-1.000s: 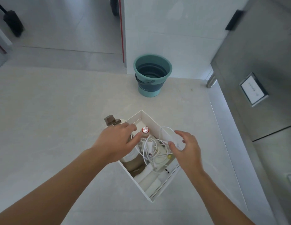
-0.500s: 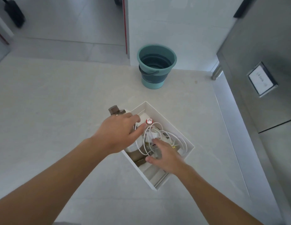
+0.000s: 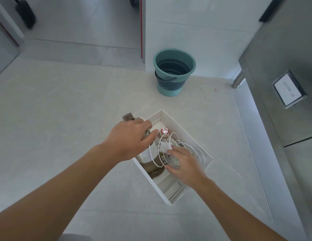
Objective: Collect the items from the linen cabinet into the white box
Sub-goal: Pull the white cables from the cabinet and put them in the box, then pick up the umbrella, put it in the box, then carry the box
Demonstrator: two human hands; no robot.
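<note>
Head view, white cable under right hand fingers

- The left hand was stretched forward from the lower left, with the back of the hand turned up to the camera.
- Its fingers were curled downward and its thumb pointed to the right; what the palm covered could not be seen.
- The left forearm was bare and ran in a long diagonal from the bottom left corner.
- The right hand was lower and nearer, also with the back up, the fingers spread and bent down.
- The right forearm came from the bottom right, bare too.
- The two hands were near each other but apart.
</note>
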